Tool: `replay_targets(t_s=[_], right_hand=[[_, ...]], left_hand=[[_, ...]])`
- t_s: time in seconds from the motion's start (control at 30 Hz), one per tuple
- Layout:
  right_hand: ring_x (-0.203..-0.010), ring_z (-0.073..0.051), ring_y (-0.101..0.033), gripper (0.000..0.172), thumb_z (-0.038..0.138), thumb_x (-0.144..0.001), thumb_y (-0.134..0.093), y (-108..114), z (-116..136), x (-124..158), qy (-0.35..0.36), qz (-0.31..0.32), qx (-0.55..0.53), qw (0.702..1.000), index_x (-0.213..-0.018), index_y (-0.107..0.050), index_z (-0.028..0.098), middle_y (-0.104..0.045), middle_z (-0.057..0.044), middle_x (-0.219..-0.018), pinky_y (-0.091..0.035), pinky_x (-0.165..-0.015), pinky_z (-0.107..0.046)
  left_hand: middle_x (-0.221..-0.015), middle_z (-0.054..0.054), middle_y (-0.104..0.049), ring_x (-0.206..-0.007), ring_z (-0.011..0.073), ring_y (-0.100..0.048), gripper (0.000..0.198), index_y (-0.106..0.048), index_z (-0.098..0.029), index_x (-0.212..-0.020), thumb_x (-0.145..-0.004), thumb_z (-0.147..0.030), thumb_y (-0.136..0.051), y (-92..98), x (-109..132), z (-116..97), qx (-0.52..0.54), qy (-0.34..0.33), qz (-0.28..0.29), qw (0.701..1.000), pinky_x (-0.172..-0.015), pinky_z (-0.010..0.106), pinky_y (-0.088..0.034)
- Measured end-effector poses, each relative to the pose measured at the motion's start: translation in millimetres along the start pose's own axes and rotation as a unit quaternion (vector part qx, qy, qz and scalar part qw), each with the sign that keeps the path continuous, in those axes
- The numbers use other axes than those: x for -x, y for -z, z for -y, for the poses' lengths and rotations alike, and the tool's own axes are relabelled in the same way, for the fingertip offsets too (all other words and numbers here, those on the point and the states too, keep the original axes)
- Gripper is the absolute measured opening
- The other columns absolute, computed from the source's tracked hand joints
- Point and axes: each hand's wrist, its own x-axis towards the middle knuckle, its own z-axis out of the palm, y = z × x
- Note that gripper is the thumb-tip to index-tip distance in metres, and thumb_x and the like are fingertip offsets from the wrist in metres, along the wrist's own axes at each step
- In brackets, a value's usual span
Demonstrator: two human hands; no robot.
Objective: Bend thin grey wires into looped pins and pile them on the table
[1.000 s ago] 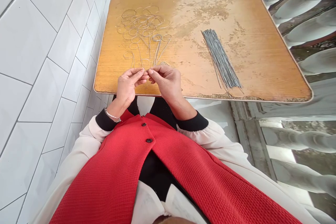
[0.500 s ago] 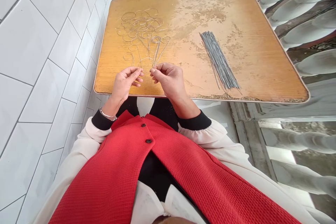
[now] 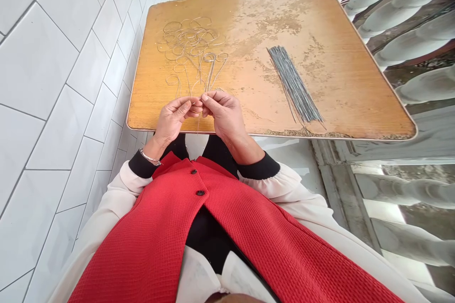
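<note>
My left hand [image 3: 177, 114] and my right hand [image 3: 225, 112] meet fingertip to fingertip above the table's near edge. Both pinch a thin metal wire [image 3: 198, 125], whose free end hangs below the fingers; the rest of it is mostly covered by them. Just beyond lies a loose heap of looped wires [image 3: 192, 38], curled into rings with straight tails. To the right of my hands rests a bundle of straight grey wires [image 3: 295, 84], lying side by side at a slant, a few strays along its left edge.
The wooden table [image 3: 348, 75] has a worn, peeling top and rounded corners. A white tiled wall [image 3: 67, 85] runs along the left. White balusters [image 3: 408, 47] stand along the right, close to the table's side.
My hands have come together from a small gap, the left moving right and the right moving left. The view has shifted slightly; the wire heap and bundle lie as before.
</note>
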Motion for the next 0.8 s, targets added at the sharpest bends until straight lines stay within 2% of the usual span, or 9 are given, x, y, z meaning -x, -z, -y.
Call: replay_targets(t_s=[0.13,0.23,0.33,0.43,0.57,0.67,0.8], right_hand=[[-0.053,-0.006,-0.05,0.034,0.047,-0.079,-0.08,1.3,0.4,0.9,0.017,0.011,-0.005,1.0,-0.07,-0.065,0.018,-0.059,0.003,-0.063,-0.044,-0.052,-0.02],[-0.053,-0.006,-0.049,0.032,0.044,-0.079,-0.08,2.5,2.3,2.0,0.005,0.022,-0.009,1.0,-0.068,-0.064,0.018,-0.059,0.003,-0.063,-0.043,-0.052,-0.02],[-0.053,-0.007,-0.05,0.033,0.044,-0.082,-0.077,2.7,4.8,2.8,-0.017,0.031,0.005,0.999,-0.068,-0.063,0.018,-0.059,0.002,-0.063,-0.044,-0.052,-0.021],[-0.054,-0.008,-0.051,0.034,0.045,-0.084,-0.076,2.6,5.9,3.0,-0.019,0.037,0.021,0.999,-0.067,-0.061,0.019,-0.058,0.002,-0.063,-0.045,-0.053,-0.021],[-0.054,-0.007,-0.05,0.036,0.047,-0.079,-0.08,2.4,3.2,2.7,-0.003,0.029,0.02,0.999,-0.067,-0.062,0.018,-0.058,0.002,-0.062,-0.046,-0.053,-0.021],[-0.055,-0.008,-0.051,0.038,0.05,-0.077,-0.08,2.8,-0.1,2.4,0.022,0.022,0.025,0.999,-0.066,-0.062,0.019,-0.057,0.003,-0.061,-0.047,-0.054,-0.022],[-0.055,-0.008,-0.052,0.037,0.049,-0.079,-0.078,4.1,-1.7,3.0,0.05,0.015,0.066,0.996,-0.066,-0.061,0.019,-0.057,0.003,-0.06,-0.048,-0.056,-0.023]], left_hand=[[-0.091,0.001,-0.076,-0.078,0.0089,-0.07,0.032,-0.077,-0.024,-0.09,-0.078,-0.054,-0.08,3.0,-1.8,5.9,-0.012,-0.026,0.025,0.999,-0.078,0.023,-0.057],[-0.093,0.001,-0.076,-0.081,0.01,-0.071,0.033,-0.078,-0.026,-0.093,-0.076,-0.054,-0.082,4.8,-3.3,9.0,-0.02,-0.04,0.03,0.999,-0.078,0.025,-0.057],[-0.086,-0.001,-0.074,-0.075,0.0089,-0.069,0.028,-0.079,-0.026,-0.091,-0.079,-0.051,-0.081,5.4,-5.1,10.9,-0.017,-0.044,0.02,0.999,-0.073,0.024,-0.057],[-0.08,-0.002,-0.072,-0.069,0.0074,-0.067,0.024,-0.078,-0.026,-0.087,-0.082,-0.05,-0.079,4.2,-6.8,10.7,-0.026,-0.016,0.0,1.0,-0.071,0.023,-0.056],[-0.075,-0.003,-0.071,-0.064,0.0059,-0.064,0.031,-0.075,-0.023,-0.077,-0.081,-0.054,-0.078,1.8,-8.5,10.7,-0.038,0.011,-0.021,0.999,-0.068,0.022,-0.055],[-0.073,-0.003,-0.07,-0.062,0.0052,-0.063,0.035,-0.074,-0.023,-0.076,-0.079,-0.058,-0.078,0.6,-9.0,13.8,-0.017,-0.009,-0.015,1.0,-0.066,0.021,-0.055],[-0.073,-0.003,-0.07,-0.063,0.0052,-0.064,0.034,-0.073,-0.023,-0.076,-0.085,-0.055,-0.073,-2.1,-8.4,18.0,-0.031,-0.001,-0.038,0.999,-0.067,0.02,-0.055]])
